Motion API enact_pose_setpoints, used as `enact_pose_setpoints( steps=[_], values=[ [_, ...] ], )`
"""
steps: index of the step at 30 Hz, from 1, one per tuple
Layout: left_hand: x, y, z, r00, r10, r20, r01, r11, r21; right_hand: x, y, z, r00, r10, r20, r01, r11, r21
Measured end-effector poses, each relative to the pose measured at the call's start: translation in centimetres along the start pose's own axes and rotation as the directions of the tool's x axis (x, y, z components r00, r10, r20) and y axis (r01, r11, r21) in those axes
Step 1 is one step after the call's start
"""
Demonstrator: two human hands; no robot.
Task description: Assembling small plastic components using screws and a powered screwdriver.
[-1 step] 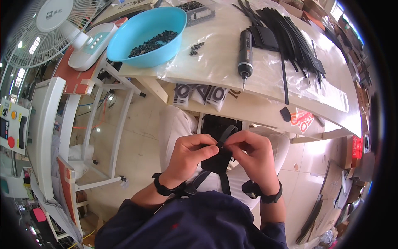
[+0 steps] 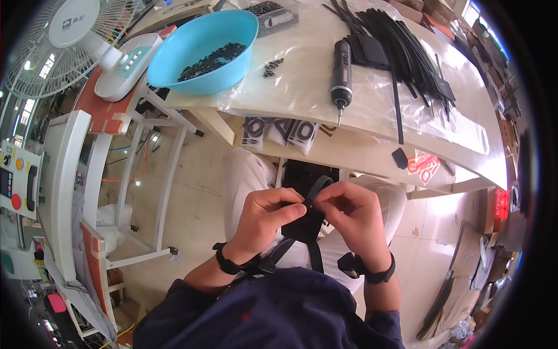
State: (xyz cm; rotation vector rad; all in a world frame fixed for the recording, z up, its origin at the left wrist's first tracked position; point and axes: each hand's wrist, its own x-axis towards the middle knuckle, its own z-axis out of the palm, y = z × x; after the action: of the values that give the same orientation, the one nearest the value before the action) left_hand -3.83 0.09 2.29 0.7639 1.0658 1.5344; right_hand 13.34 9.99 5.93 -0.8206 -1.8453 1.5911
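Over my lap, both hands meet at a black strap (image 2: 321, 185) that bends into a loop. My left hand (image 2: 270, 216) pinches it from the left, thumb and forefinger together. From the right, the fingertips of my right hand (image 2: 353, 214) close on the same strap, close to the left thumb tip. A small shiny dot shows between the fingertips, too small to name. Below the fingers hangs a flat black piece (image 2: 302, 228), and it seems joined to the strap, though the fingers hide the joint.
On the table (image 2: 290, 75) ahead stand a blue basin (image 2: 203, 58) of small black parts and a pen-shaped electric screwdriver (image 2: 342, 75). A pile of black straps (image 2: 401, 52) lies at the right, one hanging over the edge. A white fan (image 2: 75, 23) stands far left.
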Motion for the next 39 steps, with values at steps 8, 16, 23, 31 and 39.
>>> enact_pose_setpoints(
  steps=[8, 16, 23, 31, 39],
  values=[
    [0.4, 1.5, 0.3, 0.909, 0.266, 0.320, -0.396, 0.791, 0.466, -0.9, 0.5, -0.5, 0.996, 0.084, 0.008, -0.083, 0.965, 0.250],
    [-0.8, 2.8, 1.0, 0.642, 0.553, 0.532, -0.738, 0.257, 0.624, -2.8, 0.6, 0.0, 0.689, -0.723, 0.044, 0.679, 0.623, -0.389],
    [-1.6, 3.6, 0.7, 0.496, 0.604, 0.624, -0.816, 0.078, 0.572, -4.1, 0.1, 0.5, 0.527, -0.842, 0.114, 0.798, 0.445, -0.406],
    [-1.3, 2.9, 0.5, 0.470, 0.634, 0.614, -0.850, 0.137, 0.509, -4.4, -0.5, 0.2, 0.475, -0.853, 0.214, 0.809, 0.329, -0.487],
    [-1.6, 1.8, 0.6, 0.540, 0.633, 0.555, -0.821, 0.254, 0.511, -4.3, -0.3, 0.5, 0.503, -0.838, 0.210, 0.776, 0.332, -0.537]
  ],
)
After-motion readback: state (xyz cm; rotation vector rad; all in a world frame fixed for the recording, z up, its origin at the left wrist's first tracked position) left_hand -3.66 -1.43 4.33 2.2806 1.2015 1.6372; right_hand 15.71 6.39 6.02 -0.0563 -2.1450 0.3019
